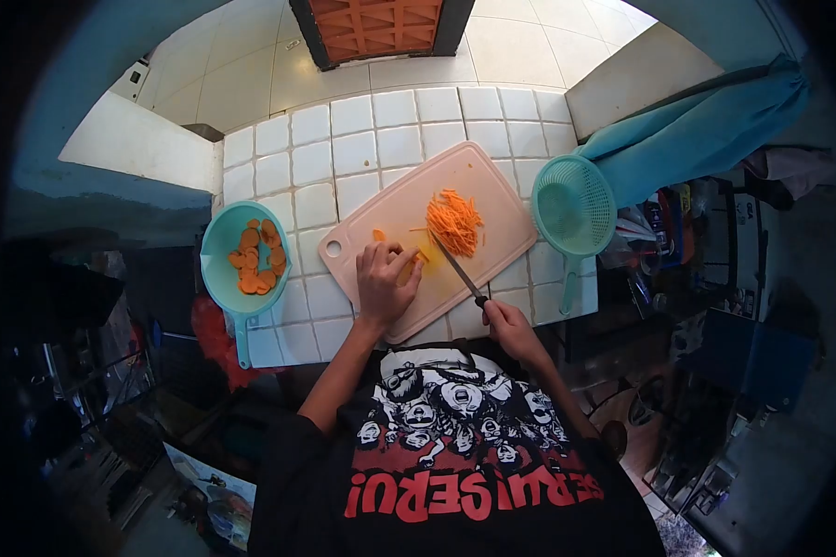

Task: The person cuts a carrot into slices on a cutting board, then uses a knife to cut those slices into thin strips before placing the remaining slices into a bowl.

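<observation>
A pink cutting board [404,200] lies at an angle on the tiled counter. My right hand [514,332] is wrapped round the dark handle of a kitchen knife [462,274], whose blade rests on the board, its tip beside a heap of orange carrot shreds [455,224]. To the left of the blade, the bent fingers of my left hand [387,283] press on some carrot pieces [423,255], mostly covered by the fingertips. One small carrot piece [379,235] lies apart, just above that hand.
At the left stands a turquoise handled strainer [215,237] with several carrot slices [249,269] in it. Another turquoise strainer [574,204] is right of the board. White tiles [316,200] cover the counter, and a blue cloth [697,130] hangs at the upper right.
</observation>
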Demonstrator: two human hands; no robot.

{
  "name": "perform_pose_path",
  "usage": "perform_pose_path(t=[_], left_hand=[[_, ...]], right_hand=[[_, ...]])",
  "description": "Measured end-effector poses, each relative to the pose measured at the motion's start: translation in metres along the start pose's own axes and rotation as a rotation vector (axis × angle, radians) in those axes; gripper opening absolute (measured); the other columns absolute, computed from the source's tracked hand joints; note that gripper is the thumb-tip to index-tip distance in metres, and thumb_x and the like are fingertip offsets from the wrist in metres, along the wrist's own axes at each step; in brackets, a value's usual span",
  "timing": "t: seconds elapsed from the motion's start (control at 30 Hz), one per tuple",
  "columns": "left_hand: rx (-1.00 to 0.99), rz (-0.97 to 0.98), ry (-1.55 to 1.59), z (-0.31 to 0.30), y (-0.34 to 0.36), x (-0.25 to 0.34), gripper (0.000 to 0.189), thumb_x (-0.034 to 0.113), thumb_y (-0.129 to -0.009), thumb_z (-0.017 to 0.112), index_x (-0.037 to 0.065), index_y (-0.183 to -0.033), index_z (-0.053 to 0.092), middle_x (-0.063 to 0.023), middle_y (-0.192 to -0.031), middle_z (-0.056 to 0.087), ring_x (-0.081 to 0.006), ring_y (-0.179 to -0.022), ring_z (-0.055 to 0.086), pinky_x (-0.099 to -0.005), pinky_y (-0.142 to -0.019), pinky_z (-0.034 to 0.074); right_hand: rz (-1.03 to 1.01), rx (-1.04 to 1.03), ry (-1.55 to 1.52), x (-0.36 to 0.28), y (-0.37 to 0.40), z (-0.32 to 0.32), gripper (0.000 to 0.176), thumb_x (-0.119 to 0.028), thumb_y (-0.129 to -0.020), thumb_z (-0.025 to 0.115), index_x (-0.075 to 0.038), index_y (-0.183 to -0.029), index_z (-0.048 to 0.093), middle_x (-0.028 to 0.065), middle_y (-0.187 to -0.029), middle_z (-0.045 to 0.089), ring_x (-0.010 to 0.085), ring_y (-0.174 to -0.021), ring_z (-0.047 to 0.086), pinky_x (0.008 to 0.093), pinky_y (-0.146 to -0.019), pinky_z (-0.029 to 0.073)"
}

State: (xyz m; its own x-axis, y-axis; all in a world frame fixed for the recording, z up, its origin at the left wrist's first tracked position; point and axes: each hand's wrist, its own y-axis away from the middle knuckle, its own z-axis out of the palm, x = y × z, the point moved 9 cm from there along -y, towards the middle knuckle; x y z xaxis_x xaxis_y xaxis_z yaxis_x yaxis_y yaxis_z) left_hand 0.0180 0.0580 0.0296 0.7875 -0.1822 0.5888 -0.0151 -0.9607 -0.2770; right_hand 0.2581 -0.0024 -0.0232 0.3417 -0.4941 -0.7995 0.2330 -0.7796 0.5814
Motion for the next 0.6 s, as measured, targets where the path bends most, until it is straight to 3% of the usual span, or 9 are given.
perform_pose_path(t=[0.03, 0.1, 0.2, 0.43, 0.6], left_hand=[[0.000, 0.000, 0.000, 0.000, -0.001, 0.001, 0.022, 0.020, -0.082, 0.077, 0.012, -0.102, 0.077, -0.0043, -0.099, 0.061, -0.0239, -0.103, 0.056, -0.0395, -0.088, 0.041], [0.015, 0.054, -0.018, -0.002, -0.002, 0.007, 0.021, 0.020, -0.083, 0.077, 0.013, -0.103, 0.078, -0.0041, -0.098, 0.060, -0.0229, -0.102, 0.056, -0.0388, -0.087, 0.041], [-0.023, 0.103, -0.050, 0.004, 0.000, 0.008, 0.023, 0.021, -0.083, 0.078, 0.015, -0.105, 0.080, -0.0033, -0.099, 0.061, -0.0224, -0.100, 0.057, -0.0395, -0.087, 0.042], [-0.025, 0.128, -0.060, 0.002, 0.004, 0.007, 0.023, 0.020, -0.084, 0.077, 0.013, -0.106, 0.079, -0.0044, -0.101, 0.062, -0.0228, -0.102, 0.057, -0.0386, -0.088, 0.042], [-0.017, 0.124, -0.051, 0.002, 0.005, 0.006, 0.022, 0.019, -0.083, 0.076, 0.012, -0.104, 0.079, -0.0054, -0.102, 0.063, -0.0240, -0.104, 0.057, -0.0392, -0.089, 0.042]], right_hand=[[0.000, 0.000, 0.000, 0.003, -0.001, 0.001, 0.045, -0.042, -0.108, 0.049, -0.004, -0.087, 0.059, 0.0030, -0.063, 0.051, 0.0152, -0.058, 0.053, 0.0313, -0.055, 0.041], [-0.101, 0.093, 0.272, -0.024, 0.001, -0.001, 0.042, -0.037, -0.106, 0.051, 0.002, -0.092, 0.060, 0.0156, -0.071, 0.061, 0.0300, -0.068, 0.061, 0.0410, -0.064, 0.045], [-0.089, 0.116, 0.251, -0.025, -0.002, 0.005, 0.040, -0.036, -0.106, 0.053, 0.002, -0.097, 0.061, 0.0230, -0.077, 0.063, 0.0381, -0.072, 0.063, 0.0454, -0.066, 0.045], [-0.067, 0.124, 0.270, -0.024, -0.001, 0.011, 0.041, -0.039, -0.105, 0.053, 0.001, -0.099, 0.062, 0.0231, -0.078, 0.064, 0.0418, -0.075, 0.064, 0.0465, -0.067, 0.045], [-0.026, 0.115, 0.365, -0.026, -0.001, 0.017, 0.042, -0.042, -0.105, 0.051, -0.003, -0.101, 0.064, 0.0237, -0.083, 0.068, 0.0458, -0.084, 0.066, 0.0517, -0.070, 0.048]])
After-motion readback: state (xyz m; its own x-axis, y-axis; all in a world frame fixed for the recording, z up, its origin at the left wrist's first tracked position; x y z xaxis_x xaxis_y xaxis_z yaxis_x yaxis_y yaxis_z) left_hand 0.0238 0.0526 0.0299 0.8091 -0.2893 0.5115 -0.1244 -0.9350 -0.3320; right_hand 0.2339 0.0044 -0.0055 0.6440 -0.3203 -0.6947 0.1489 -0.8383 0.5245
